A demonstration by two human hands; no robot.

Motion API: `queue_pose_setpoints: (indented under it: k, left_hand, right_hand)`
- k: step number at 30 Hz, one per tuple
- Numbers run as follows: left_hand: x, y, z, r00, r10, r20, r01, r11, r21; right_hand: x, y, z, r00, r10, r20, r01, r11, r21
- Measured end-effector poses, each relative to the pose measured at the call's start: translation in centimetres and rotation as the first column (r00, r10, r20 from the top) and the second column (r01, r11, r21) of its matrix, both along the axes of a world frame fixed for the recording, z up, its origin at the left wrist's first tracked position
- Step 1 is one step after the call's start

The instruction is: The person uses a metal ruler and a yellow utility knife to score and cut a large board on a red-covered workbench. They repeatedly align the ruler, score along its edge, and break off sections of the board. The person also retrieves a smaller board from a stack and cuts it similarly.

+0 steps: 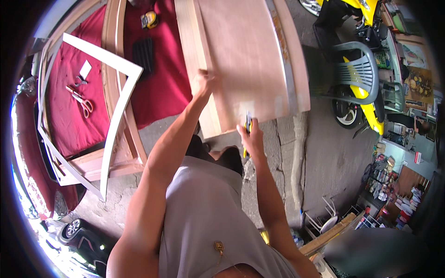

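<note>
A large light-brown wooden panel lies in front of me, with a raised strip of paler wood along its left side. My left hand is closed like a fist at that strip's inner edge. It is slightly blurred, and whatever its fingers may hold is hidden. Just off the panel's near edge, my right hand grips a yellow and black utility knife. Its blade points away from me, over the panel's near edge. A long silver strip runs along the panel's right part.
Left of the panel, red cloth shows within a wooden frame. On it lie a tape measure, a black ribbed piece and scissors. A white angular frame stands over it. At right is a green plastic chair beside a yellow motorcycle.
</note>
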State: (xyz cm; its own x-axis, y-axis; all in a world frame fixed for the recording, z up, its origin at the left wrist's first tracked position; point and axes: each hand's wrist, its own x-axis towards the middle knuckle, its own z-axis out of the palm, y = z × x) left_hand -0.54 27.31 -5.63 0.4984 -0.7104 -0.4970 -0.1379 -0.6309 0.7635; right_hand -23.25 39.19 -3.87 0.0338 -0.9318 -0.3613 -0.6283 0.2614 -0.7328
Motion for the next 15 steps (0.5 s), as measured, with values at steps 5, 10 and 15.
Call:
queue_pose_setpoints:
  k: [5,10,15]
  left_hand:
    - [-1.5,-0.1,-4.2,0.882,0.067,0.466,-0.024,0.995,-0.097]
    - [-0.8,-3.5,-5.6,0.943,0.311,0.115,-0.265,0.916,-0.301]
    - [-1.1,-2.9,-1.5,0.697,0.225,0.681,-0.347,0.937,0.047]
  right_hand:
    - [-3.8,1.3,3.3,0.981,-0.137,0.14,0.13,0.99,0.056]
    - [-9.6,1.0,2.9,0.891,-0.295,0.346,0.273,0.956,0.111]
    - [-21.8,-2.0,2.1,0.814,-0.305,0.494,0.28,0.952,0.127]
